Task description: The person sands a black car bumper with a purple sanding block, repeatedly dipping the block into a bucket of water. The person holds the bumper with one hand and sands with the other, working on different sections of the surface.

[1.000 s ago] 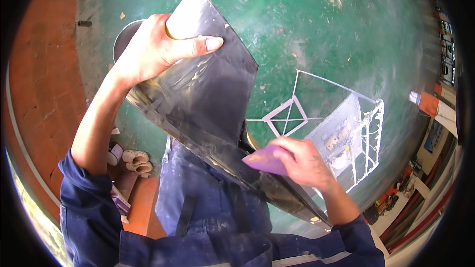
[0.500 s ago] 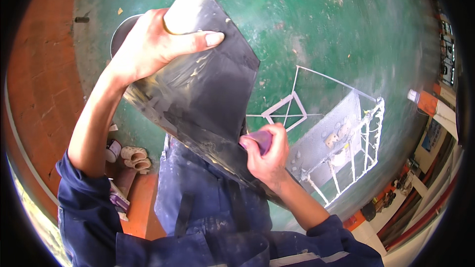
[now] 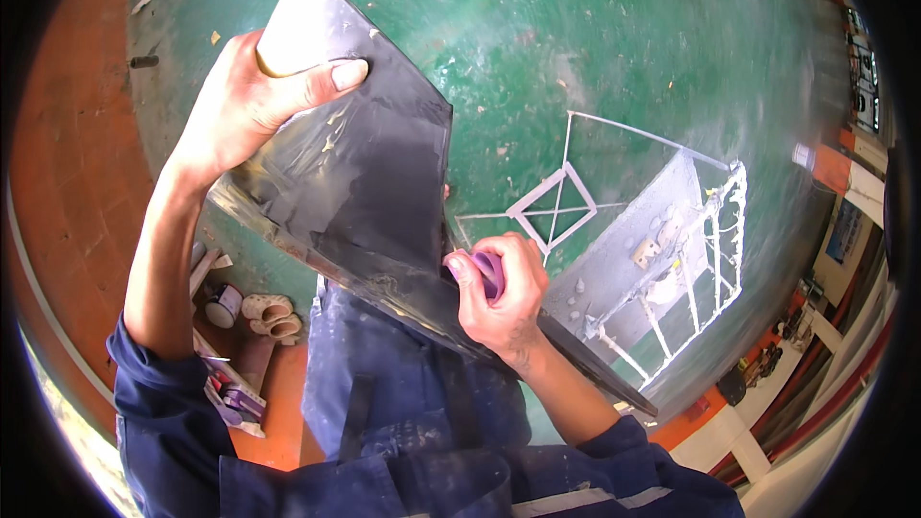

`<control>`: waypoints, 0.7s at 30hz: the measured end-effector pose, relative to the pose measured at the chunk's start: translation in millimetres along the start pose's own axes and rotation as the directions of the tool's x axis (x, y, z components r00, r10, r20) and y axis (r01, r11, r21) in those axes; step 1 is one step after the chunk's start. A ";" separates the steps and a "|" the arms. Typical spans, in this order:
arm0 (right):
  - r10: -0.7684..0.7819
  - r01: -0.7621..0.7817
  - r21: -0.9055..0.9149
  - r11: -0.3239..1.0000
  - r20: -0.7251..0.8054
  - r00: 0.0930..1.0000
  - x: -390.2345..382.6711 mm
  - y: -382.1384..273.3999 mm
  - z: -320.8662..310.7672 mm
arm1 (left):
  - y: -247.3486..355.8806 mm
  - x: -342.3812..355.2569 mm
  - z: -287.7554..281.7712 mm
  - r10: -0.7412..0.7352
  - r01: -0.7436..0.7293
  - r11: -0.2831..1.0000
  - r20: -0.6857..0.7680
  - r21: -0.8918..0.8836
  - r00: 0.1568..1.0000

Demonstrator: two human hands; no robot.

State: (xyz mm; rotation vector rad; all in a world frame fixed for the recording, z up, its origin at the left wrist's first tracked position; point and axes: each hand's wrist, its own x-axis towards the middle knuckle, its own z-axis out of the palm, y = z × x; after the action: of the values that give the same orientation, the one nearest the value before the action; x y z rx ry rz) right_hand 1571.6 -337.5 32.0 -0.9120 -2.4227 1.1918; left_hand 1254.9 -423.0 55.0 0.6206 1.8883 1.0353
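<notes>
Across my lap lies a large black bent panel [image 3: 369, 163], its surface smeared with pale yellowish patches and glossy at the upper tip. My left hand [image 3: 230, 105] grips its far left edge, the thumb on top and the fingers hidden behind. In my right hand [image 3: 508, 297] is a curled purple piece of sandpaper [image 3: 492, 270], pinched by the thumb and fingers. This hand sits at the inner edge of the panel, near where a narrow black arm runs off to the lower right. Whether the sandpaper touches the edge is hard to see.
A white paint-crusted metal stand [image 3: 710, 259] is on the green floor [image 3: 518, 58] to the right. At the lower left are a pair of beige clogs [image 3: 271, 315], a tin [image 3: 224, 306] and an open box [image 3: 238, 393]. Shelves and cluttered items line the far right.
The panel and my left hand have shifted left in view. My right hand has moved slightly left and turned, and the sandpaper shows more curled.
</notes>
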 end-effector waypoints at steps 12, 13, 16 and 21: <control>-0.071 0.069 -0.051 0.996 -0.047 0.996 -1.6 0.3 6.3 | 0.5 -2.1 6.5 0.030 -0.031 0.999 -0.049 -0.021 0.998; -0.064 0.062 -0.065 0.996 -0.034 0.997 -7.1 -0.2 1.8 | -1.0 -2.8 4.7 0.009 -0.010 1.000 -0.044 -0.007 0.999; -0.034 0.034 -0.044 0.998 -0.014 0.999 -18.9 9.4 -5.6 | -1.0 -2.2 3.1 0.002 -0.002 1.000 -0.036 0.016 0.999; -0.012 0.013 0.028 1.000 -0.022 1.000 8.2 -6.3 9.7 | 1.9 -2.9 1.8 0.008 -0.007 0.999 -0.044 0.034 0.999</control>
State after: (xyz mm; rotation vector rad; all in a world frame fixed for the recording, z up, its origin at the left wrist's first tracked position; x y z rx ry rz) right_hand 1558.0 -340.9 30.9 -0.8955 -2.3850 1.2020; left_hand 1258.0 -423.5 57.4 0.6295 1.9473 1.0311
